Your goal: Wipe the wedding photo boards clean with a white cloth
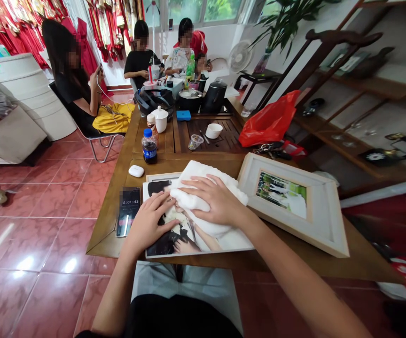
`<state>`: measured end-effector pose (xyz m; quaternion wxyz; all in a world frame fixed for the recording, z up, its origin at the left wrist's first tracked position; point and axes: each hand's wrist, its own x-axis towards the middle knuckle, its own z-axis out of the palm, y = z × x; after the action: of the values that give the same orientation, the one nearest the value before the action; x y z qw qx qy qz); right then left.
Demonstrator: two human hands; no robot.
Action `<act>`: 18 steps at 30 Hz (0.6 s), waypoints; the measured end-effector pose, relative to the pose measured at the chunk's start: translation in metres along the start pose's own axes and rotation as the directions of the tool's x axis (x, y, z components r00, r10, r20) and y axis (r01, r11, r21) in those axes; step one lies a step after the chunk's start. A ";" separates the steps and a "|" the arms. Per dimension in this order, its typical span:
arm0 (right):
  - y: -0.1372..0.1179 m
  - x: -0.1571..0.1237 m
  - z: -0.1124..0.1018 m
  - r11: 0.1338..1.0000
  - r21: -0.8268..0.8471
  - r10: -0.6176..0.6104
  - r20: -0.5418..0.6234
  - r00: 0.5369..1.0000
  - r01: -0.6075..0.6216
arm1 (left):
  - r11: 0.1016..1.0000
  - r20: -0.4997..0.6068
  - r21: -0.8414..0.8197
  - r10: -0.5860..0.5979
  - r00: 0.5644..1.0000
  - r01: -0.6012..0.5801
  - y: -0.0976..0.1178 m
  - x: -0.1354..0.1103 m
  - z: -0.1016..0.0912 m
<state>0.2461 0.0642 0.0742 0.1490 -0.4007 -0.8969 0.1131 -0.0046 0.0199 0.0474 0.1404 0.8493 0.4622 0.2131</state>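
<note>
A large framed photo lies flat at the table's near edge, showing people in dark and white clothing. My left hand rests on its left part, fingers spread across the picture. On its upper right sits a folded white towel. My right hand lies over this towel with fingers stretched out, pressing it onto the photo. Part of the picture is hidden beneath the towel and both hands. To the right, a second picture frame with a wide pale border holds a smaller outdoor photo.
Left of the photo are a phone and a white earbud case. Beyond stand a dark drink bottle, a lidded white cup and a tea tray. A red plastic bag lies right. Several people sit farther back.
</note>
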 end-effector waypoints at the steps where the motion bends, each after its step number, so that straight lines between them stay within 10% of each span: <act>1: -0.002 -0.004 -0.001 1.000 0.007 -0.013 0.015 1.000 0.013 | 1.000 0.002 0.002 -0.001 1.000 0.001 0.000 0.000 0.000; 18: -0.015 -0.038 -0.005 0.998 0.045 -0.049 0.113 0.992 0.045 | 0.999 0.018 -0.032 0.003 1.000 -0.002 -0.001 0.001 0.000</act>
<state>0.2613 0.0266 0.0769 0.1086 -0.3691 -0.9105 0.1515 -0.0048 0.0214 0.0470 0.1580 0.8494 0.4563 0.2129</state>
